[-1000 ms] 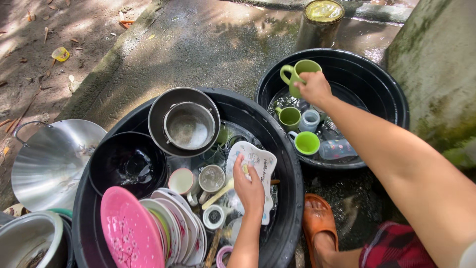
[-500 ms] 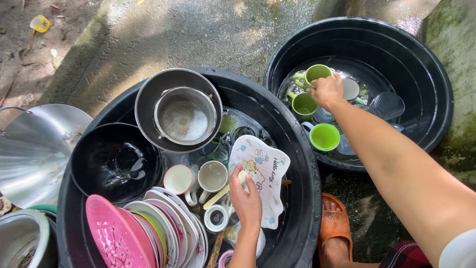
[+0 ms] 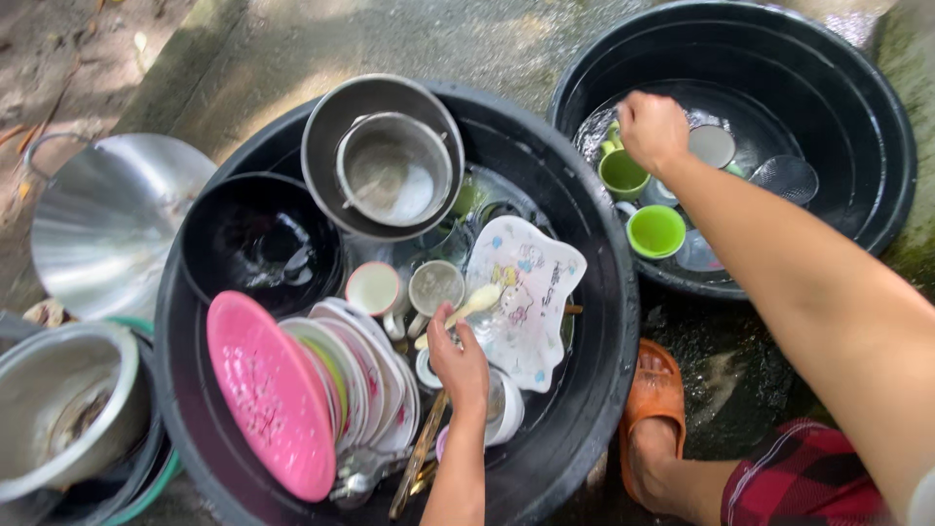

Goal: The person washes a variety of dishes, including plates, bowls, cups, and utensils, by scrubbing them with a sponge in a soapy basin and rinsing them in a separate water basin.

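green mug (image 3: 621,173) under your right hand (image 3: 651,130), fingers closed over its rim, in the far black tub (image 3: 877,107) | wet, glazed, slippery, breakable: take the handle | left hand (image 3: 458,365) closed on a pale spoon (image 3: 469,304) beside the cartoon plate (image 3: 531,302) in the near tub (image 3: 594,390)

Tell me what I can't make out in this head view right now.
- Right hand: fingers hidden behind its back, grip on the green mug unclear.
- Left hand: fingertips blurred near a pale spoon; hold unclear.
- Steel pot: cut off by left edge.
- Cutlery: small, blurred.
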